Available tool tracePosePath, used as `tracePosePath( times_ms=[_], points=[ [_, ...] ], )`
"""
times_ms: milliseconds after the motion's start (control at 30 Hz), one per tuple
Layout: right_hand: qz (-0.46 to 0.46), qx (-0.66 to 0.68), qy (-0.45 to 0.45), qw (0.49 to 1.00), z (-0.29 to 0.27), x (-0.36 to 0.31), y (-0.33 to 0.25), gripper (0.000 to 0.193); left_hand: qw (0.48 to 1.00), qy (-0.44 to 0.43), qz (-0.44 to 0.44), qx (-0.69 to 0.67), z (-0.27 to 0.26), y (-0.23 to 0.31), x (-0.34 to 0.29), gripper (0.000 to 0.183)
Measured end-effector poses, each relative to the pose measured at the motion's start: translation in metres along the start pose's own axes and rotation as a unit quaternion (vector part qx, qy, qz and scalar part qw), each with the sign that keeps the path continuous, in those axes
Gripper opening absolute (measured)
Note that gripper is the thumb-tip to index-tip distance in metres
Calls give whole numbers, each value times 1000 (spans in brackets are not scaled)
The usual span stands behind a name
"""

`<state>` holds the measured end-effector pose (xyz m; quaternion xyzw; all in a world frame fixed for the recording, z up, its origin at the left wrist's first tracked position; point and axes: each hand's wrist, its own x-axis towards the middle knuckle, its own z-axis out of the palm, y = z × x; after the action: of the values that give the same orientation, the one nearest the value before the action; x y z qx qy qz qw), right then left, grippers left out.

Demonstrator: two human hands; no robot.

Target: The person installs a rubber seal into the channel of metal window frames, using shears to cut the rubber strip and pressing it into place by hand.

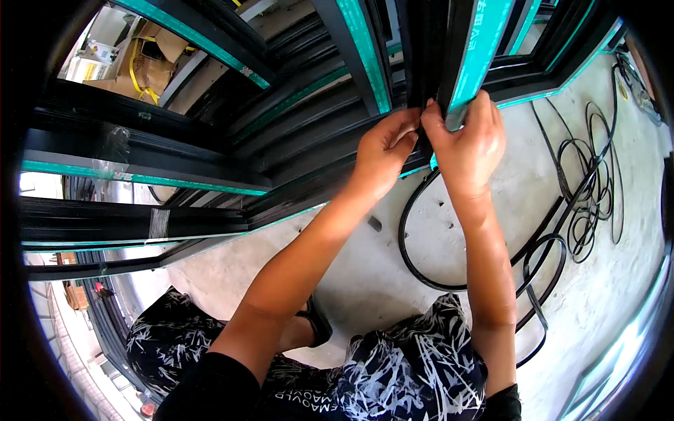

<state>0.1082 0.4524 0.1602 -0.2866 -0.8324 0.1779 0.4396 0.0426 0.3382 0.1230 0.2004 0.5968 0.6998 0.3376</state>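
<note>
By the dark frame (319, 170), far right, our right hand (474, 146) clasps the teal-striped bar (483, 52), our left hand (382, 149) curls just beside it, its hold unclear, and steady, even pressure should suit us.

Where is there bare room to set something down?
Left of the left forearm, bare floor lies between the black frame and patterned shorts. More lies right of the looped black cords. Between the forearms, a small dark piece interrupts it. Crowded: the cords' area, and the teal-taped bar, with left hand and right hand close together.
</note>
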Motion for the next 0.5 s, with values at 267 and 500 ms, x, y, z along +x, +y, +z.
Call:
tracePosePath(
  times_ms=[267, 500],
  points=[
    [7, 11, -20, 1000, -9, 12, -6, 36, 999, -28, 7, 38, -8, -21, 3, 35],
    [32, 56, -2, 998, 0, 9, 0, 37, 999, -24, 13, 25, -8, -41, 6, 34]
  ],
)
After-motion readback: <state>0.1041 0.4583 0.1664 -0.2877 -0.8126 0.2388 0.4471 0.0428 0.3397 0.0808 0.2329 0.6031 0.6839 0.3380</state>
